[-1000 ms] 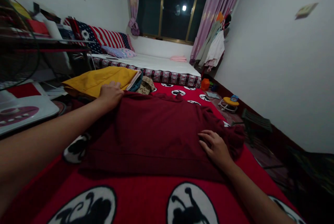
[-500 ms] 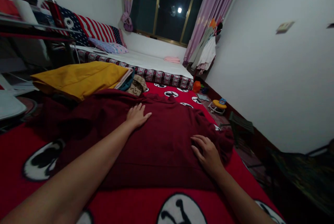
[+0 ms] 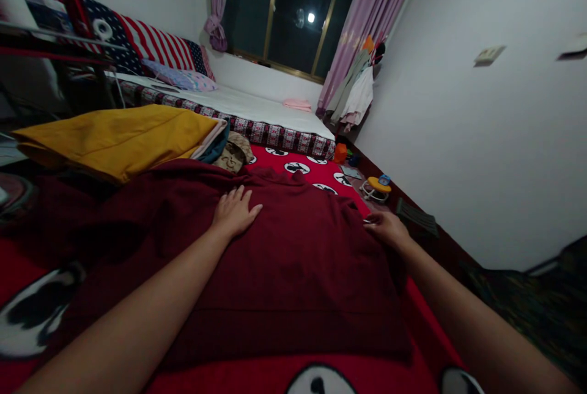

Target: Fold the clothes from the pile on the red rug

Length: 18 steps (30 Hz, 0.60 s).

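Note:
A dark maroon sweatshirt [image 3: 293,265] lies spread out on a red blanket [image 3: 257,375] with black-and-white round patterns. Flat on its upper middle rests my left hand [image 3: 236,213], fingers extended and a little apart. My right hand [image 3: 387,229] is at the garment's right side near the shoulder, its fingers closed on the cloth there. The right sleeve is mostly hidden behind that hand and forearm. At the left, the other sleeve lies bunched in shadow.
Yellow folded clothing [image 3: 123,137] lies beyond the sweatshirt at left, beside a camouflage-patterned cloth [image 3: 235,152]. Farther back is a white-topped bed [image 3: 247,103]. A small yellow-seated stool [image 3: 378,186] and a dark folding stool [image 3: 417,216] stand along the right wall.
My right hand has moved outward and away from me, from the sweatshirt's front to its right edge, and closed on the cloth. My left hand stays flat. The view has shifted slightly.

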Each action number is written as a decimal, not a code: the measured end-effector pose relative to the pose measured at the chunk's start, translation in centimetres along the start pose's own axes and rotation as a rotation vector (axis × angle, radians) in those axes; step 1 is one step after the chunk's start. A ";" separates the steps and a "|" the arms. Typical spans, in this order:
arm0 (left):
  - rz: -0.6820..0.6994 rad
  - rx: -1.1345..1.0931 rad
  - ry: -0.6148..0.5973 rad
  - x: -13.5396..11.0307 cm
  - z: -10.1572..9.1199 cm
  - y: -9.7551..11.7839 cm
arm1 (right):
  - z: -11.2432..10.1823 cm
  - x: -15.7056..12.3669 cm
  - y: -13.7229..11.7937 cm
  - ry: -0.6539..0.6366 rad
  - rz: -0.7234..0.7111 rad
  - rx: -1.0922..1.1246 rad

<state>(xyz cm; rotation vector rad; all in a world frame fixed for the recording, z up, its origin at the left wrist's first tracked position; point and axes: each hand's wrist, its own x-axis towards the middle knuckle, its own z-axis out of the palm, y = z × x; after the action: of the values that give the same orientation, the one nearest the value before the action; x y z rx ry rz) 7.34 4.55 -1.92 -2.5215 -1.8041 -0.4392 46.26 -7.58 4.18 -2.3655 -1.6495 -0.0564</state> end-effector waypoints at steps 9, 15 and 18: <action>-0.005 -0.013 -0.008 -0.2 -0.3 0.2 | 0.3 -0.2 -2.3 0.026 0.053 -0.113; -0.009 -0.015 -0.023 0.0 -0.1 0.2 | -1.2 -0.3 -3.4 0.023 0.027 -0.537; -0.013 -0.014 -0.020 0.0 0.0 0.2 | -0.3 1.3 -5.4 0.143 -0.125 -0.496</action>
<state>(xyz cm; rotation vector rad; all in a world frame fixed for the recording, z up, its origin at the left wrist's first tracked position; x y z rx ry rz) 7.55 4.51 -1.92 -2.5338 -1.8325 -0.4300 41.74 -4.69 5.77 -2.5095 -1.8781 -0.7177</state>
